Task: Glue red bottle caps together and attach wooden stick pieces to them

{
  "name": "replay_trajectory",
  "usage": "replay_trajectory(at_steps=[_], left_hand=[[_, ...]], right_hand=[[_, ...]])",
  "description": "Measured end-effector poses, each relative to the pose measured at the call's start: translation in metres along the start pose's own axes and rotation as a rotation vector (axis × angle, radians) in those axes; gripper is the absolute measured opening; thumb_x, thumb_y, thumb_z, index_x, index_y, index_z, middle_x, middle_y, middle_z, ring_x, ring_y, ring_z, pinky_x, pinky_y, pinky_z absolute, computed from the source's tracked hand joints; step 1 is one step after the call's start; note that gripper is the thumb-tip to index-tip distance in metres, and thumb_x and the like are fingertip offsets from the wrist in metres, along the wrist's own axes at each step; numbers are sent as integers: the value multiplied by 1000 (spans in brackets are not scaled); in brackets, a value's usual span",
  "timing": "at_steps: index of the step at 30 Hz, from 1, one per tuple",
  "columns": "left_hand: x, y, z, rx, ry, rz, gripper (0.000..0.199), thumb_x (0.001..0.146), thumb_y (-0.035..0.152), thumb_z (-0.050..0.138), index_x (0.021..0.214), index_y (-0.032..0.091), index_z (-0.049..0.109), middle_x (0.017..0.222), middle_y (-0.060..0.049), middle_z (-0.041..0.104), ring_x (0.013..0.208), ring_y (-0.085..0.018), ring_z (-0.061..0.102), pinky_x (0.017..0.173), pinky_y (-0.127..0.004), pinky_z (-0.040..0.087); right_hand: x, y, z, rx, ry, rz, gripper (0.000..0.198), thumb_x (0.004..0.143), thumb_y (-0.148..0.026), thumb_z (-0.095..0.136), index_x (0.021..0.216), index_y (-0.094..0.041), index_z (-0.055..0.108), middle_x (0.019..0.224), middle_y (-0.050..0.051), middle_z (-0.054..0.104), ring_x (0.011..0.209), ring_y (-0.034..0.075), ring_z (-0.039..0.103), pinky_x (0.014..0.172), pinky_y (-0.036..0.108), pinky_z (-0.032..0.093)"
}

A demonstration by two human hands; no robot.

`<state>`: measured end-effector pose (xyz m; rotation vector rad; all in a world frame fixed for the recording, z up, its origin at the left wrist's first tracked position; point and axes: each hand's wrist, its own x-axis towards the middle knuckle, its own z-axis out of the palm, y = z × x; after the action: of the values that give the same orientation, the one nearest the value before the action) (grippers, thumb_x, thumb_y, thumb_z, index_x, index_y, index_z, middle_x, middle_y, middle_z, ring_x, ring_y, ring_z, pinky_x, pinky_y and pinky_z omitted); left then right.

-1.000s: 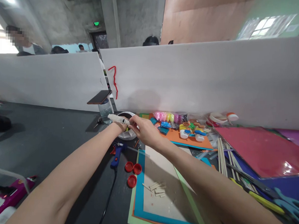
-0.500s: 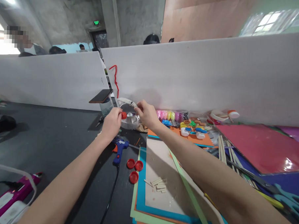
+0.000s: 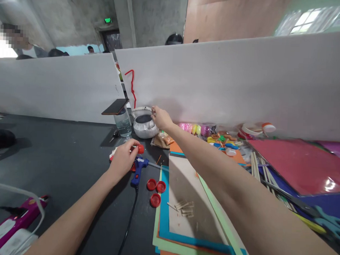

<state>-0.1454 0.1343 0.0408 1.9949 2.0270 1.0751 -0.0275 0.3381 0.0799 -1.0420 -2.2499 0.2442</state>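
Note:
My left hand [image 3: 122,158] is closed, pinching a red bottle cap [image 3: 141,149] just above the blue glue gun [image 3: 138,171]. A red and white item [image 3: 112,153], partly hidden, lies behind that hand. My right hand [image 3: 161,117] reaches farther out, its fingers closed on the raised white hoop [image 3: 142,109] of a round greyish-white pot [image 3: 145,131]. The pot stands upright with a dark top. Three more red caps [image 3: 155,200] lie on the dark table near the glue gun's cord.
Left of the pot stands a clear jar [image 3: 123,123] with a dark flat phone-like slab [image 3: 115,106] on top. Stacked coloured sheets [image 3: 182,222] carry short stick pieces [image 3: 185,208]. Scissors [image 3: 321,216] lie right, a power strip [image 3: 19,218] left. A white partition [image 3: 231,81] runs behind.
My left hand has drawn back from the pot toward me, still with the red cap. My right hand has shifted slightly up and left to the hoop.

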Motion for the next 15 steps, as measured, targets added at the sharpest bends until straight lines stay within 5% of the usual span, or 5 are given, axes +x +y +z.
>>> replay_trajectory(at_steps=[5,9,12,15], left_hand=[[-13,17,-1,18,-151,-3,12,87,18,47,91,23,57,85,0,71,79,-18,66,70,-28,46],[-31,29,2,105,-325,41,11,87,18,49,85,24,58,79,0,69,75,-21,64,67,-31,41],[-45,33,10,179,-383,57,12,87,16,48,82,22,57,83,-4,67,80,-24,62,68,-33,39],[-54,36,18,215,-437,68,12,87,14,48,81,22,56,84,-5,66,80,-24,62,67,-32,39]], right_hand=[[-57,-5,-26,-15,-85,-67,32,97,-15,49,128,-13,57,120,15,66,101,22,63,88,36,46],[-137,-11,-48,-27,-389,-210,12,90,-17,61,95,-20,71,86,4,72,77,17,64,70,28,43],[-188,-18,-50,-67,-544,-300,21,79,-23,76,99,-18,70,90,6,70,77,19,64,64,27,40],[-215,-24,-39,-125,-583,-323,19,84,-29,73,96,-15,69,90,9,67,76,20,62,64,29,38]])
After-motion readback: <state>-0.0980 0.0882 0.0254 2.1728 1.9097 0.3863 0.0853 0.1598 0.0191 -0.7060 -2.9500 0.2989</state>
